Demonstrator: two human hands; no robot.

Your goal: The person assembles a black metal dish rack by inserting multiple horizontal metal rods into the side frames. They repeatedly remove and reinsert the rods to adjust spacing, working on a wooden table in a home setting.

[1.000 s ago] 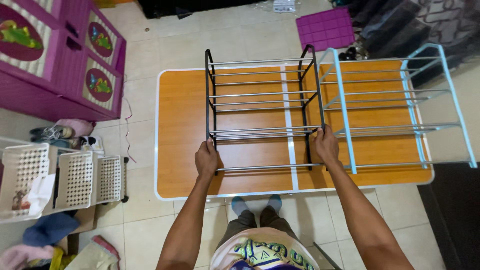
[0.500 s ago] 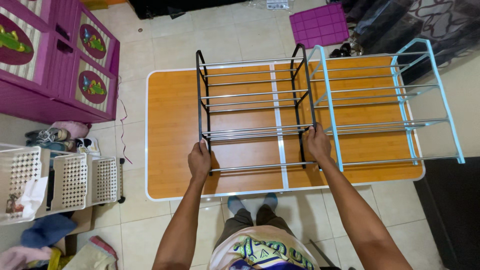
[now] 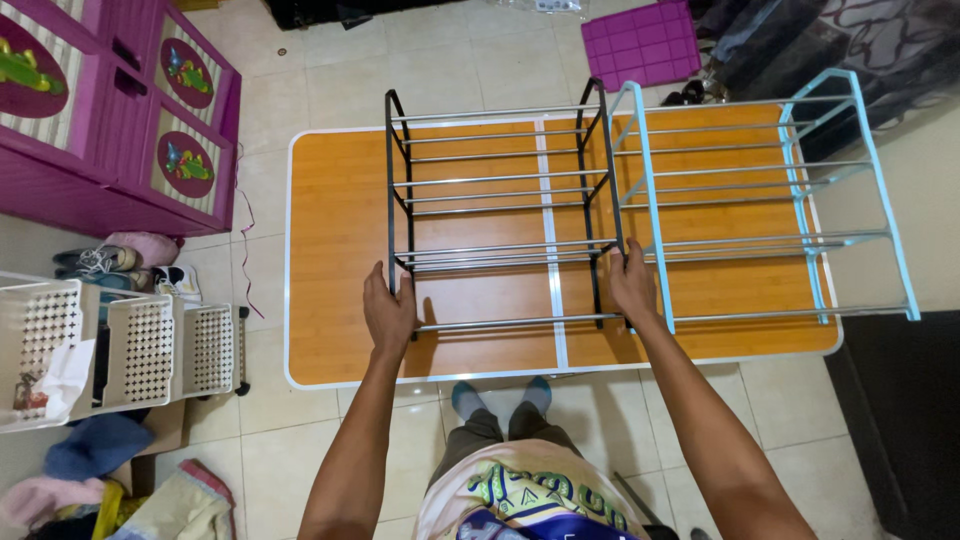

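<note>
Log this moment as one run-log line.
left hand: grips black rack near-left post | right hand: grips near-right post | rack: on orange table | blue rack: alongside, right

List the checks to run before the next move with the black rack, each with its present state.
1. Left hand grips the black rack at its left near post: ok.
2. Right hand grips the right near post: ok.
3. Rack feet all seated on the orange table: cannot tell; the near feet are hidden by the hands.
4. Gap to the light blue rack: not ok; the two frames stand side by side with almost no space between them.
5. Free table surface to the left of the black rack: ok.
6. Rails all seated in the side frames: cannot tell at this size.
</note>
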